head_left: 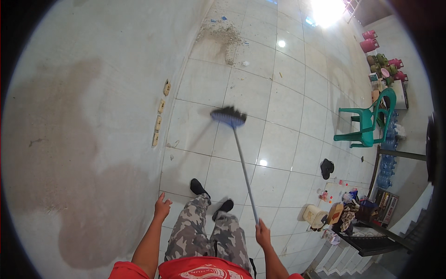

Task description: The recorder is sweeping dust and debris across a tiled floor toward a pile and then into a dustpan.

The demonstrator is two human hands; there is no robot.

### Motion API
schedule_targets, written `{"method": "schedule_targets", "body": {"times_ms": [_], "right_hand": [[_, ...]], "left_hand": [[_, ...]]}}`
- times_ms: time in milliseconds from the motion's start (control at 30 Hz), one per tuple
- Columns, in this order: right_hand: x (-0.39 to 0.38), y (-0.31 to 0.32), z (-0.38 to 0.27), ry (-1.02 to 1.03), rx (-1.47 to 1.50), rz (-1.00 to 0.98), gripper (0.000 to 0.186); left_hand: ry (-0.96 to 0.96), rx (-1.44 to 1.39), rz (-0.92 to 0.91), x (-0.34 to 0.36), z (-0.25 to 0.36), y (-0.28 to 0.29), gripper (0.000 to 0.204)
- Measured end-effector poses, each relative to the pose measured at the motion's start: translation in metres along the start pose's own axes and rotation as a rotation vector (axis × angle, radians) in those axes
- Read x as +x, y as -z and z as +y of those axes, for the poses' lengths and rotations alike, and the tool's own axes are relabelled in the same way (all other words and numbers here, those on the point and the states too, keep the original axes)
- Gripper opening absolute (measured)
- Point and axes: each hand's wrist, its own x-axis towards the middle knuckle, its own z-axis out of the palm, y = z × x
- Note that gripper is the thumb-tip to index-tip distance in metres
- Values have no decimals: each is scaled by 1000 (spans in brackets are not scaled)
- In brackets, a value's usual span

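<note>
A push broom (245,165) with a long grey handle, a blue head and dark bristles reaches out over the white tiled floor ahead of me. My right hand (263,233) is wrapped around the upper end of its handle. The bristles are over the tiles, short of a heap of rubble and dust (222,39) beside the wall. My left hand (162,207) hangs free near the wall on the left, holding nothing, its fingers apart. Small bits of debris (245,63) are scattered between the heap and the broom.
Along the left runs a wall (107,116) with several sockets low down. To the right are a green plastic chair (371,122), pink and green gas cylinders (370,45), water bottles (386,169), black footwear (327,168) and a cream container (315,216). A staircase (332,260) lies at lower right.
</note>
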Motion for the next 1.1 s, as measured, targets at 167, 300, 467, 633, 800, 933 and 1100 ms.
{"method": "schedule_targets", "body": {"times_ms": [167,300,467,633,800,933,1100], "right_hand": [[-45,1,45,-124,51,-36,37],[65,-3,29,-71,-155,-130,37],[333,28,-69,361,-202,157,35],[364,63,-112,304,-30,124,33],[201,132,33,175,3,19,40],[70,194,128,75,-139,-88,41],[53,207,172,5,-115,-107,34]], "left_hand": [[31,-83,23,-9,8,-11,55],[39,-74,121,-13,14,2,56],[-63,-112,180,2,76,-24,55],[-70,-50,296,-31,115,-54,54],[1,138,159,-55,133,-111,56],[-80,229,121,-40,130,-145,57],[-115,249,131,-46,164,-166,57]]}}
